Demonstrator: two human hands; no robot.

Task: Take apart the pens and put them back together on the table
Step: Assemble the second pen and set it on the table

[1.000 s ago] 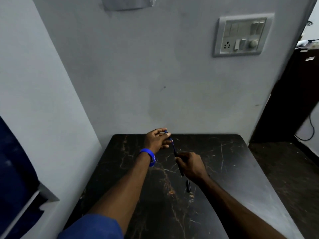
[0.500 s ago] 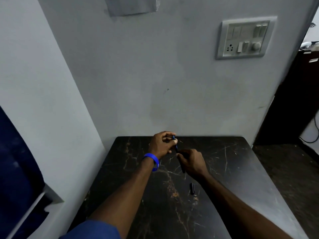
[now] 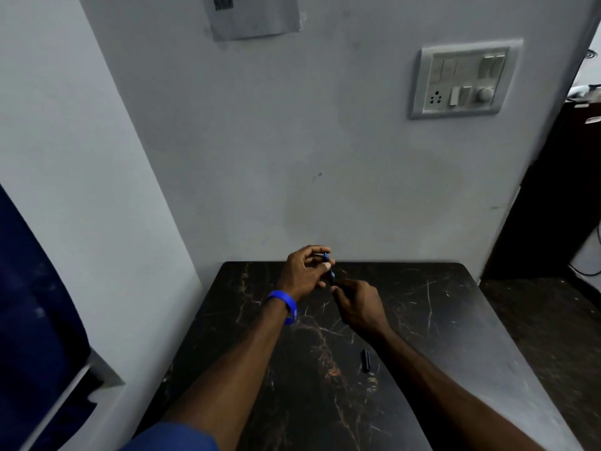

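Note:
Both hands hold one pen (image 3: 330,275) above the far middle of the dark marble table (image 3: 455,320). My left hand (image 3: 305,271), with a blue wristband, pinches the pen's blue upper end between thumb and fingers. My right hand (image 3: 357,304) closes around the dark lower part, which is mostly hidden in the fist. The two hands nearly touch. A small black pen cap (image 3: 366,361) lies on the table just left of my right forearm.
The table stands in a corner, with a grey wall behind it and a white wall to the left. A switch panel (image 3: 463,79) and a taped paper (image 3: 253,14) hang on the wall. A dark cabinet (image 3: 559,190) stands at the right.
My hands have come closer together, so much less of the pen shows between them. The view has tilted up slightly. The black cap has stayed on the table.

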